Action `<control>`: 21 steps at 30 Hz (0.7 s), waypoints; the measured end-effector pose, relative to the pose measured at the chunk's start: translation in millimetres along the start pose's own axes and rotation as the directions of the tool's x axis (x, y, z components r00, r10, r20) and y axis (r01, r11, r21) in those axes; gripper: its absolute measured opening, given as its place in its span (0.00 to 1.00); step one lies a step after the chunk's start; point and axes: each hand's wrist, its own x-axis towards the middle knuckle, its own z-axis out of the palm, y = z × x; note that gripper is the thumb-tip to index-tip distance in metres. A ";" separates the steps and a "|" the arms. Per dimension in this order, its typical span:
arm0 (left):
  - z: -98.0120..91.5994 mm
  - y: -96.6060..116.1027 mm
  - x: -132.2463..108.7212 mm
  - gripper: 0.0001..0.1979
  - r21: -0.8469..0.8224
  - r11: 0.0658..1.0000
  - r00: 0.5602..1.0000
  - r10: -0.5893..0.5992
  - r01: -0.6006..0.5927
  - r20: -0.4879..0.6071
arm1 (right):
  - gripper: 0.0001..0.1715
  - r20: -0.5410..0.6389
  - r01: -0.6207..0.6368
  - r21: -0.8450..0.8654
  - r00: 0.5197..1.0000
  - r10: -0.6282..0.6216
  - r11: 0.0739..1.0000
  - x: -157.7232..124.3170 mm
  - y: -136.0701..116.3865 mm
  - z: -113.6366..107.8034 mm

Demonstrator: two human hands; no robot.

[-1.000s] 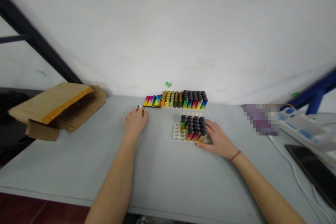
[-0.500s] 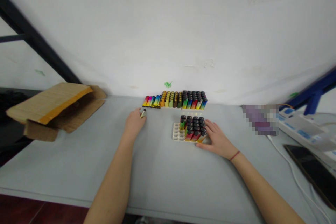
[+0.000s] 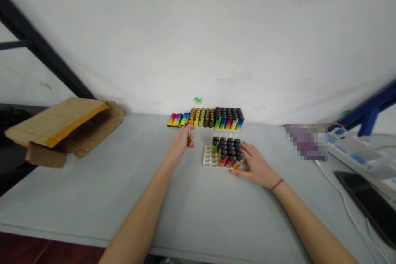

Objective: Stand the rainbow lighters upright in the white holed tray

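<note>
Shifted toward three o'clock: my left hand point(image 3: 181, 142), pinching one lighter point(image 3: 188, 138) at ten o'clock from the tray point(image 3: 210, 161). My right hand point(image 3: 256, 167), uncurled, flanks its three o'clock side, presumably steadying it.

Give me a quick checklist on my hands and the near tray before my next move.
1. Left hand holding a lighter: ok.
2. Which way up the held lighter is: cannot tell; fingers hide much of it.
3. Right hand at the near tray's right side: ok.
4. Unfilled holes in that tray: ok, on its left side.
5. Lighters already in it standing: ok.
6. Black phone apart from both hands: ok, far right.
</note>
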 end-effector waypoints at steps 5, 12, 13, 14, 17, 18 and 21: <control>24.2 -8.4 -12.4 0.22 -0.210 0.978 0.999 0.001 -0.008 -0.033 | 0.51 0.009 -0.002 0.001 1.000 0.002 1.000 0.3 0.3 -0.9; 23.7 -8.0 -14.0 0.24 -0.322 0.944 0.994 -0.100 0.080 -0.048 | 0.51 0.028 -0.013 -0.003 1.000 0.013 1.000 0.4 -0.8 -2.4; 23.0 -7.6 -13.9 0.25 -0.314 0.946 0.993 -0.104 0.085 -0.047 | 0.51 0.029 -0.015 0.000 0.999 0.015 1.000 0.4 -1.0 -2.3; 22.4 -7.4 -13.6 0.26 -0.307 0.947 0.993 -0.108 0.090 -0.045 | 0.50 0.029 -0.016 0.003 0.999 0.016 1.000 0.4 -1.1 -2.2; 20.4 -8.2 -12.1 0.26 -0.280 0.953 0.991 -0.128 0.113 -0.037 | 0.49 0.031 -0.014 0.012 0.999 0.014 1.000 0.5 -1.4 -2.2; 19.6 -8.7 -11.3 0.25 -0.269 0.956 0.990 -0.134 0.119 -0.040 | 0.49 0.032 -0.015 0.012 0.999 0.014 1.000 0.6 -1.5 -2.4; 17.7 -9.3 -9.5 0.23 -0.247 0.961 0.988 -0.144 0.127 -0.053 | 0.50 0.034 -0.016 0.011 0.999 0.016 1.000 0.8 -1.8 -3.1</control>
